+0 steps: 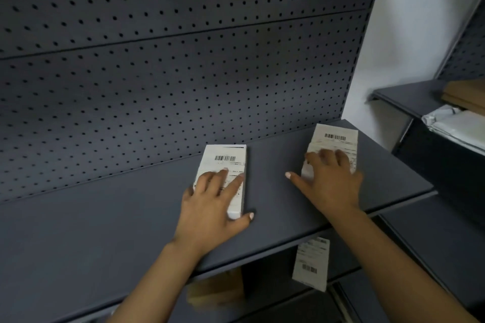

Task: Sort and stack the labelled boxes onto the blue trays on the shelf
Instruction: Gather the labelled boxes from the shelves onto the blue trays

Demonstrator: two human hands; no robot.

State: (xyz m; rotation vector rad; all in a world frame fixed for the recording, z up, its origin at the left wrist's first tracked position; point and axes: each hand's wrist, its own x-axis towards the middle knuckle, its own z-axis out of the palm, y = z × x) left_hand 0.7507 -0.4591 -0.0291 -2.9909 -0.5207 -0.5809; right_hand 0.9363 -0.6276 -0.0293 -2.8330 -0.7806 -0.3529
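Observation:
Two white labelled boxes with barcodes lie flat on the dark grey shelf (118, 217). My left hand (212, 207) rests on the near end of the left box (227, 158), fingers spread over its label and thumb out to the right on the shelf. My right hand (330, 178) lies on the right box (336, 136) near the shelf's right end, fingers over its label, thumb stretched left. No blue tray shows in this view.
A perforated grey back panel (157, 60) rises behind the shelf. On the lower shelf sit another white labelled box (311, 262) and a brown box (217, 288). To the right, a second shelf unit holds brown cardboard (464, 94) and pale wrapped parcels (456, 126).

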